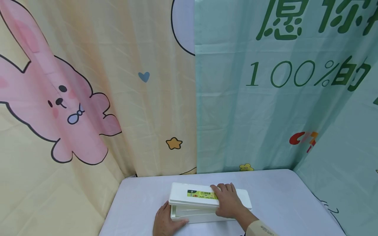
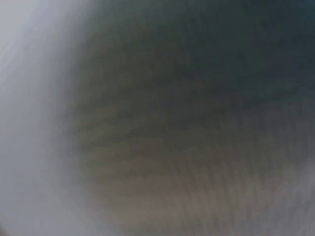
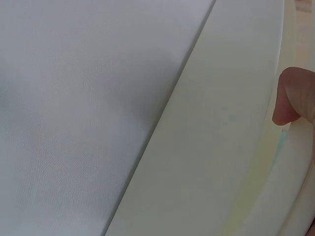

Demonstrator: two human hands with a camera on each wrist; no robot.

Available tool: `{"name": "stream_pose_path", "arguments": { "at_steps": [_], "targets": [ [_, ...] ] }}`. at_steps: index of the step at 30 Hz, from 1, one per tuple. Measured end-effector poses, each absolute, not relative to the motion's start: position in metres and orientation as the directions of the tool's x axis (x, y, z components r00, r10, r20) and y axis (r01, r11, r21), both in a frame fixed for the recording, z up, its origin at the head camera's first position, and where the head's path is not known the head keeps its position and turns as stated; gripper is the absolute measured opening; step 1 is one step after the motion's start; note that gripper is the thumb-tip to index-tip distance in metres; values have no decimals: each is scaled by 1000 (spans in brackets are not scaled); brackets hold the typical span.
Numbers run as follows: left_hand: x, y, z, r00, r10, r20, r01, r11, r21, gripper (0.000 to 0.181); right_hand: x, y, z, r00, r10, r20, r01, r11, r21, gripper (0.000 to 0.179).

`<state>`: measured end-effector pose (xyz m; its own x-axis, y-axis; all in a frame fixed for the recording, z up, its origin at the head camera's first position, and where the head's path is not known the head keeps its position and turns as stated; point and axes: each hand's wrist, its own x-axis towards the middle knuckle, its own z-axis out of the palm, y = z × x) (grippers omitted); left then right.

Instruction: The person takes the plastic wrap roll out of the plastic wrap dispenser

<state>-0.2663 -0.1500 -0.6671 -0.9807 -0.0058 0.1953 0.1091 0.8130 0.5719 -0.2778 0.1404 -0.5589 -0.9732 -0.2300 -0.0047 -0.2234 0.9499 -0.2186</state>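
Observation:
A long white box (image 1: 203, 218) lies near the front of the table, with its white lid (image 1: 180, 194) raised and tilted along the near side. On the lid is a yellow-green label (image 1: 200, 194) with small print, partly covered by fingers. My right hand (image 1: 230, 203) grips the lid right of its middle, fingers over the top and thumb at the near edge. In the right wrist view the thumb (image 3: 295, 96) shows beside the box's pale wall (image 3: 211, 108). My left hand (image 1: 166, 221) holds the box's left end, thumb at the front. Little shows inside the box.
A white cloth covers the table (image 1: 138, 200). Behind it hang a cream curtain (image 1: 153, 108) with a pink rabbit print and a pale green curtain (image 1: 224, 114) with green lettering. The left wrist view is too blurred to make out.

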Motion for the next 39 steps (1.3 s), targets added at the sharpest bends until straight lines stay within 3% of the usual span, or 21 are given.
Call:
{"name": "stream_pose_path", "arguments": {
  "at_steps": [8, 19, 39],
  "targets": [
    [-267, -149, -666, -985, -10, 171, 90, 819, 566, 117, -277, 149, -558, -971, -241, 1, -233, 938, -257, 96],
    [-265, -153, -669, -963, 12, 269, 164, 819, 550, 112, -266, 160, -558, -971, -233, 55, -239, 930, -280, 91],
    [-263, -151, -667, -979, 1, 205, 117, 822, 557, 116, -255, 183, -559, -989, -125, 84, -145, 940, -307, 100]
  ]
}}
